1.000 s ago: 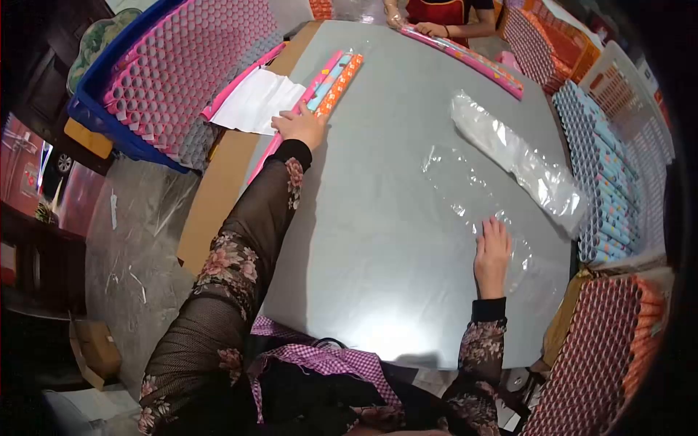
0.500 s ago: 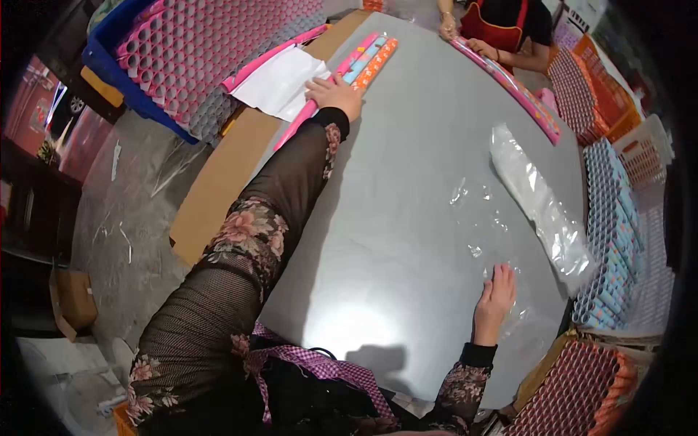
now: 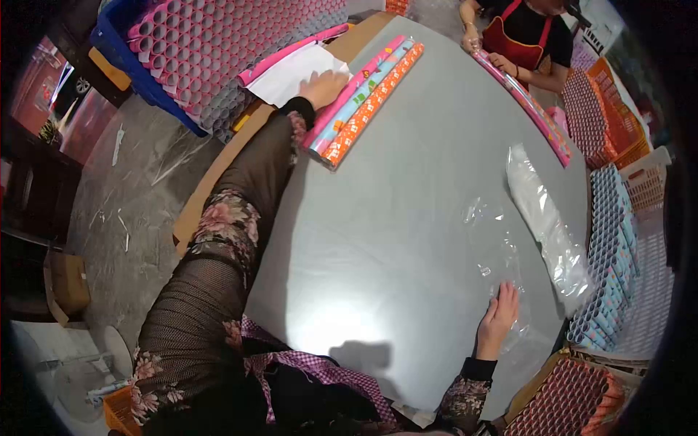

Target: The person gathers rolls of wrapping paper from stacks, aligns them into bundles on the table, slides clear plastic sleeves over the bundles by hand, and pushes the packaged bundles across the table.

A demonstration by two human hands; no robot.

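My left hand (image 3: 325,89) lies at the far left of the table, fingers stretched out, beside the pink wrapping paper roll (image 3: 347,98). I cannot tell whether the fingertips touch that roll. Side by side with it lie a light blue roll (image 3: 362,93) and an orange patterned roll (image 3: 378,104). Under and behind the hand is a white sheet (image 3: 287,75), with another pink roll (image 3: 291,52) along its far edge. My right hand (image 3: 499,320) rests flat, fingers extended, on a clear plastic sleeve (image 3: 502,254). A stack of clear sleeves (image 3: 545,225) lies to its right.
Across the grey table (image 3: 392,218), a person (image 3: 520,43) holds a pink roll bundle (image 3: 531,109). A blue crate (image 3: 113,65) of pink rolls stands at left. Blue rolls (image 3: 607,254) and red rolls (image 3: 563,400) are piled at right. Brown cardboard (image 3: 207,196) edges the table.
My left hand has moved left off the rolls, leaving the blue and orange ones uncovered along their length. The right hand stays on the plastic sleeve. The view has shifted slightly.
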